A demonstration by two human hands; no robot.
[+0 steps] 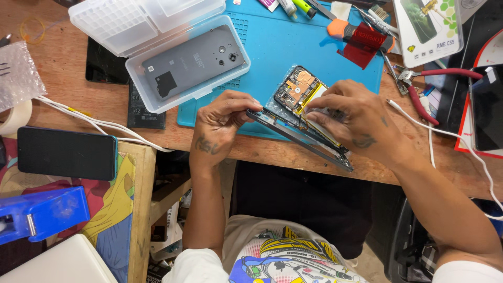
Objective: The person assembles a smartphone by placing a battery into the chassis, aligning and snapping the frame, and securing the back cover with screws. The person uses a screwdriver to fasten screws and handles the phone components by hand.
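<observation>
While your left hand pinches the opened phone's frame at its near corner, your right hand presses fingertips together on the battery area; it looks like mid-disassembly. The phone overhangs the desk edge, tilted off the blue mat. Tools crowd your right; the tray sits left.

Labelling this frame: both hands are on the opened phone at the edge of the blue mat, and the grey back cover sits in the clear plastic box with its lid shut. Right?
Not quite. The head view shows the clear plastic box with its lid open, flipped back behind it. The rest holds: the left hand and right hand are on the opened phone at the edge of the blue mat, and the grey back cover sits in the box.
</observation>
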